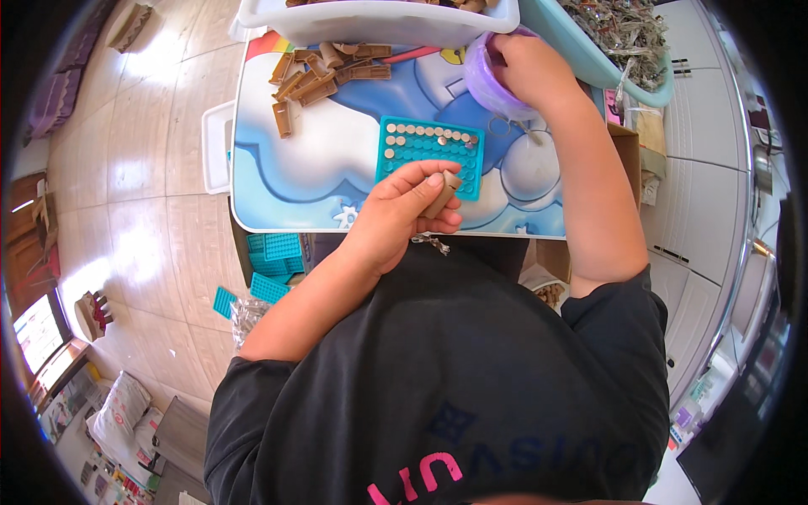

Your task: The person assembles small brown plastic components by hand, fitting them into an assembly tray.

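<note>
My left hand (404, 202) is closed around a small brown hollow plastic piece (440, 195), tilted, over the near edge of the teal tray. My right hand (528, 71) reaches into a purple bowl (481, 80) at the back right of the table; its fingers are hidden inside. The teal grid tray (391, 172) lies flat on the table, with small round silvery discs (419, 130) filling most of its far row and a few cells below. Similar brown plastic pieces (316, 84) lie in a loose pile at the back left.
A white bin (379, 29) stands behind the table (295, 194), which has a cartoon-patterned top. At the back right, a light teal basin (581, 59) holds clear plastic scraps. Several more teal trays (273, 252) sit low on the left, beside a plastic bag (247, 318).
</note>
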Tool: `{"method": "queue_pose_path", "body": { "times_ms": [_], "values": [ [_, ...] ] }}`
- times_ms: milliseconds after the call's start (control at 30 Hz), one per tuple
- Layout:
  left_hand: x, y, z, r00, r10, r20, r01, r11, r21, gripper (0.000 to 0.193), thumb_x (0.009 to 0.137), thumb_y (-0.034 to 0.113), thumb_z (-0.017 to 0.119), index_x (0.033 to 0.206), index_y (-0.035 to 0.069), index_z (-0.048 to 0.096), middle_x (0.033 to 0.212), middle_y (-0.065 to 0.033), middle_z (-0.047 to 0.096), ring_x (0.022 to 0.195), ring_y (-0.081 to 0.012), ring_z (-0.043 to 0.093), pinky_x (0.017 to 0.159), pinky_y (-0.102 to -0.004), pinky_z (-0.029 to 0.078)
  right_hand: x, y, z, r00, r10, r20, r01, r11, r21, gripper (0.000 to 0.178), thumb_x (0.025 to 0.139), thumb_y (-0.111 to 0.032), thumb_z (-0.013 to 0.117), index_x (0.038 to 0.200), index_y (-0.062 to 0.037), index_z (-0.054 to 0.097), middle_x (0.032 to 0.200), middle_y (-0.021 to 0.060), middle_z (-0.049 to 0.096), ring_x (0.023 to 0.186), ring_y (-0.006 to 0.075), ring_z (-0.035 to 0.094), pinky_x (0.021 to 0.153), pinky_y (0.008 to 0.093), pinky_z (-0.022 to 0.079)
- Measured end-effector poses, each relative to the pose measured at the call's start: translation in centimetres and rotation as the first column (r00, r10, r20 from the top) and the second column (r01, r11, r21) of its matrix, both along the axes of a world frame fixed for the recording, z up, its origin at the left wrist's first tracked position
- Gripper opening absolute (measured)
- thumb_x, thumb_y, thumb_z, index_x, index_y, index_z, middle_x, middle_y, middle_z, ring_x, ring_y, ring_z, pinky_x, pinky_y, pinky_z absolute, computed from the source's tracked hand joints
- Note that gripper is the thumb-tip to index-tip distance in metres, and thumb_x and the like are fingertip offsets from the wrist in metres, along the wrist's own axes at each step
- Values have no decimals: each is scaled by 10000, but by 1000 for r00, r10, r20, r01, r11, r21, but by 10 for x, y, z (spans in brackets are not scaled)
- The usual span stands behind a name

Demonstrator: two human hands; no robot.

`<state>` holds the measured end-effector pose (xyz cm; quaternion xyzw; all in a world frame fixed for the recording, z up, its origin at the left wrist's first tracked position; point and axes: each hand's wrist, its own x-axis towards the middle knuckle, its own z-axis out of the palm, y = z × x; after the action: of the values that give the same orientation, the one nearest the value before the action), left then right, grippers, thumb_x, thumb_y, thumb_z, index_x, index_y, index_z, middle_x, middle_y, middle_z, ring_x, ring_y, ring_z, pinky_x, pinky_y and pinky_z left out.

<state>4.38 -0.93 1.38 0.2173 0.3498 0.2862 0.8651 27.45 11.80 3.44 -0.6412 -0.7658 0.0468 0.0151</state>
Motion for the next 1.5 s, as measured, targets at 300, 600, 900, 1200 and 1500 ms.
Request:
{"method": "queue_pose_path", "body": {
  "times_ms": [300,600,900,1200,1500],
  "values": [
    [-3,-1,-5,995,85,55,-80,993,-84,294,952,214,464,1169,24,521,912,-82,593,782,-156,614,726,-286,533,22,-14,9,866,-113,-488,134,991,8,189,807,-149,592,956,-60,666,847,118,660,768,224,635,675,345,488],
    [-2,-3,-11,968,114,223,-64,973,-222,292,932,200,509,1122,-21,520,992,-96,583,896,-188,602,825,-317,508,17,-38,17,503,-266,-823,301,946,-122,134,831,-92,613,942,-28,655,775,25,646,654,76,580,614,212,466],
    [0,-1,-3,935,192,298,-136,971,-199,276,934,191,498,1122,-10,522,1019,-103,596,892,-185,606,831,-310,504,-51,-131,28,489,-36,-872,158,986,48,57,766,-26,663,802,-3,625,728,32,621,661,111,570,599,233,453],
    [1,-8,-8,942,222,251,-189,970,-152,271,936,175,486,1113,-28,518,979,-101,608,829,-176,619,813,-308,508,-69,-158,0,690,226,-688,39,937,347,132,702,-6,697,771,-22,585,740,88,613,635,232,604,540,301,479],
    [3,-12,1,958,202,206,-179,976,-121,273,912,169,541,1094,-34,548,924,-85,616,856,-178,593,873,-333,461,-69,-159,3,735,239,-634,16,929,370,136,707,-28,697,776,-34,581,743,70,605,620,233,592,525,309,467]
  ]
}}
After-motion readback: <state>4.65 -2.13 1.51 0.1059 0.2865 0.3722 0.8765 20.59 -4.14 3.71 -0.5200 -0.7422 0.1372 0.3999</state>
